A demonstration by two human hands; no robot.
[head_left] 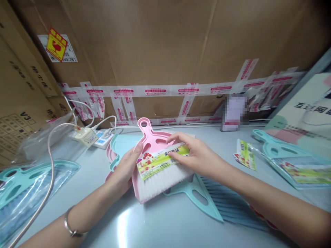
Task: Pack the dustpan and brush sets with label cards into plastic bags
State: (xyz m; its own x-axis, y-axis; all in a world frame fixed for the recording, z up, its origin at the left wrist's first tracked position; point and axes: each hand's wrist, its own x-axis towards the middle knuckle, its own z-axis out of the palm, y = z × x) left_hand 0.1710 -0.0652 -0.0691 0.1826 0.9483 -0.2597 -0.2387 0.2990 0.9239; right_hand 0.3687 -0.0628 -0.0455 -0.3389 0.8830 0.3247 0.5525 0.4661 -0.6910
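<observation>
My left hand point(126, 168) grips the left edge of a pink dustpan point(148, 135), thumb on top. Nested in the dustpan lies a small brush with white bristles point(162, 182). A printed label card point(155, 162), green and yellow with red mushrooms, covers the brush's upper part. At the card's right end, my right hand point(192, 150) is closed with thumb and fingers around it. Below the right hand, a teal brush point(198, 196) with blue bristles rests on the table, partly hidden by my forearm. More teal and pink dustpans point(128, 143) lie behind my left hand.
Bagged teal dustpan sets lie at the left point(33, 175) and right point(287, 158). A loose label card point(245, 155) is beside the right one. A white cable point(51, 155) runs to a power strip point(103, 137). A phone point(234, 112) leans against a large taped carton point(155, 44).
</observation>
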